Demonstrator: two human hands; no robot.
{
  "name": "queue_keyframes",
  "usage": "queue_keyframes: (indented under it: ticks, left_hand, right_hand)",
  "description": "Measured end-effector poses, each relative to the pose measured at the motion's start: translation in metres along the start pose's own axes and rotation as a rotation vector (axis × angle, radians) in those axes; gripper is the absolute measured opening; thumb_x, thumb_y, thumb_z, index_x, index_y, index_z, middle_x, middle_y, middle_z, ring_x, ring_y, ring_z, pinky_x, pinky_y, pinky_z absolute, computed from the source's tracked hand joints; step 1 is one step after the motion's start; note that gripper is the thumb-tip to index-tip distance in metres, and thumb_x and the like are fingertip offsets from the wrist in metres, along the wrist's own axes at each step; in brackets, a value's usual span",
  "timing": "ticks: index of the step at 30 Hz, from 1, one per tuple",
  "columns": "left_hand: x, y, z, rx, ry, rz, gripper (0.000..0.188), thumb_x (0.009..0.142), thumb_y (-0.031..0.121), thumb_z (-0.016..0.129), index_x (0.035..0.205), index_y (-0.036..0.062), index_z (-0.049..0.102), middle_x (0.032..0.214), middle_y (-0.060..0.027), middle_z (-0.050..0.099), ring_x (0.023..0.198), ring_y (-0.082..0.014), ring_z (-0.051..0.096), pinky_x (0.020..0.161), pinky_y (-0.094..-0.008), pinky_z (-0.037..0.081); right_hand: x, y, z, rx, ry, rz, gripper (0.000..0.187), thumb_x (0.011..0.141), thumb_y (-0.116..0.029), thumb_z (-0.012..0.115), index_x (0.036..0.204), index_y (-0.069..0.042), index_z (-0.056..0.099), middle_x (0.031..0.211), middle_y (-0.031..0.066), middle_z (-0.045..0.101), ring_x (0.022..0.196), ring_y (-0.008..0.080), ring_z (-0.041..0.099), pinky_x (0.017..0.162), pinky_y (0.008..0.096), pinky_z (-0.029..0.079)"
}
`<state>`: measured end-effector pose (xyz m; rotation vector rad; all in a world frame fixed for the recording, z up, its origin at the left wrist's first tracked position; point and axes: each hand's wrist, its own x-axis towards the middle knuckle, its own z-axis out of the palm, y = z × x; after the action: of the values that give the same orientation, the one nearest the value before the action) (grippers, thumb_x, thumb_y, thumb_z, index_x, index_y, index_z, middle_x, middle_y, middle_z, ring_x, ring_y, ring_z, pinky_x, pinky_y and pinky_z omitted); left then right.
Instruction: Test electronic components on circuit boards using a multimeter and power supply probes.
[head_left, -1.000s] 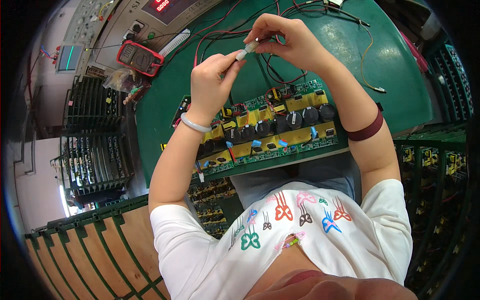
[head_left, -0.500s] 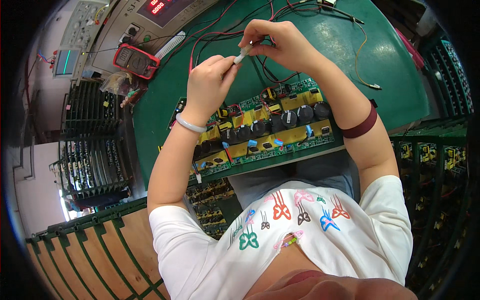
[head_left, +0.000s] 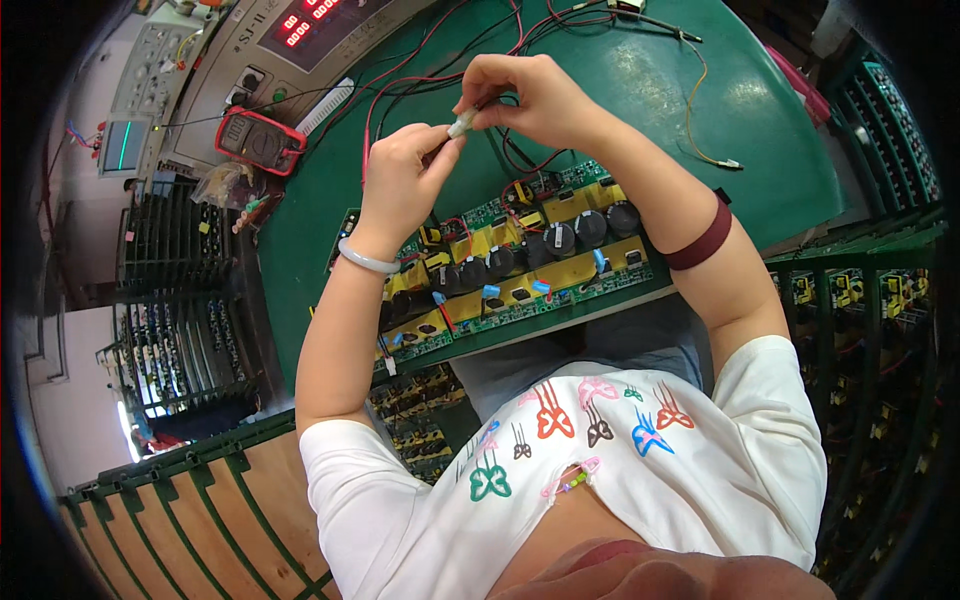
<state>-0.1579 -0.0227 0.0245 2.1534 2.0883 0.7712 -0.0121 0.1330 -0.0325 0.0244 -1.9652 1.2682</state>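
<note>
Both hands met over the green desk [head_left: 780, 170], the left hand [head_left: 400, 165] and the right hand [head_left: 532, 98] each pinching a small white connector [head_left: 461, 124] between thumb and fingers. The connector sat exactly where the fingertips met, raised above the surface, and the fingers hid much of it. The step in hand appeared to be handling this connector; whether its parts were being joined or parted could not be told. The next move, by judgement, called for keeping both pinches firm and in line with each other.

Nearer the body than the hands lay a long circuit board [head_left: 515, 287], its left end partly behind the left forearm. Left of the left hand rested a red multimeter [head_left: 260, 139], with a bench instrument [head_left: 250, 62] beyond it. Well right of the right hand lay a thin yellow lead [head_left: 690, 105].
</note>
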Motion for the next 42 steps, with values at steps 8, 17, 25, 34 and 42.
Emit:
queue_keyframes:
  ticks: [8,17,25,34,42]
  left_hand:
    - [-0.004,-0.007,0.005,-0.068,0.005,-0.037,0.018,0.09,0.014,0.069,0.097,-0.002,0.072,0.07,-0.0142,0.059,0.064,-0.0278,0.06,0.059,-0.0389,0.044]
    - [-0.057,0.057,-0.035,0.036,-0.029,0.057,0.058,0.089,0.011,0.069,0.142,0.0021,0.049,0.132,-0.0171,0.054,0.122,-0.0342,0.054,0.104,-0.0401,0.042]
    - [-0.178,0.086,-0.062,-0.511,-0.053,-0.001,0.039,0.085,0.005,0.07,0.123,-0.0003,0.064,0.128,-0.017,0.06,0.118,-0.0327,0.059,0.101,-0.0404,0.045]
    - [-0.275,0.09,-0.038,-0.78,0.363,-0.402,0.018,0.091,0.004,0.066,0.107,-0.0035,0.068,0.108,-0.0142,0.065,0.097,-0.0223,0.064,0.088,-0.0323,0.05]
    - [-0.278,0.094,-0.027,-0.812,0.301,-0.357,0.019,0.086,-0.004,0.064,0.104,-0.0023,0.07,0.101,-0.0146,0.07,0.094,-0.0236,0.066,0.084,-0.0322,0.053]
  right_hand:
    - [0.002,-0.003,0.0,0.072,-0.063,0.058,0.023,0.082,0.003,0.075,0.1,0.0,0.06,0.094,0.0079,0.073,0.09,0.0162,0.07,0.082,0.0302,0.056]
    - [0.018,0.017,-0.084,-0.99,0.291,0.493,0.022,0.092,-0.03,0.063,0.101,-0.011,0.07,0.104,0.014,0.071,0.097,0.0346,0.068,0.083,0.0447,0.054]
    - [0.02,0.065,-0.181,-1.396,-0.191,0.87,0.039,0.099,-0.042,0.051,0.134,-0.027,0.05,0.123,0.012,0.067,0.116,0.0374,0.062,0.092,0.0576,0.047]
    - [0.014,0.118,-0.203,-1.318,-0.181,0.491,0.022,0.102,-0.033,0.047,0.116,-0.016,0.051,0.092,0.0264,0.068,0.086,0.0475,0.066,0.073,0.0571,0.05]
    - [-0.001,0.116,-0.206,-1.394,-0.185,0.56,0.018,0.102,-0.028,0.045,0.116,-0.02,0.052,0.098,0.0241,0.069,0.095,0.0435,0.067,0.076,0.0549,0.052]
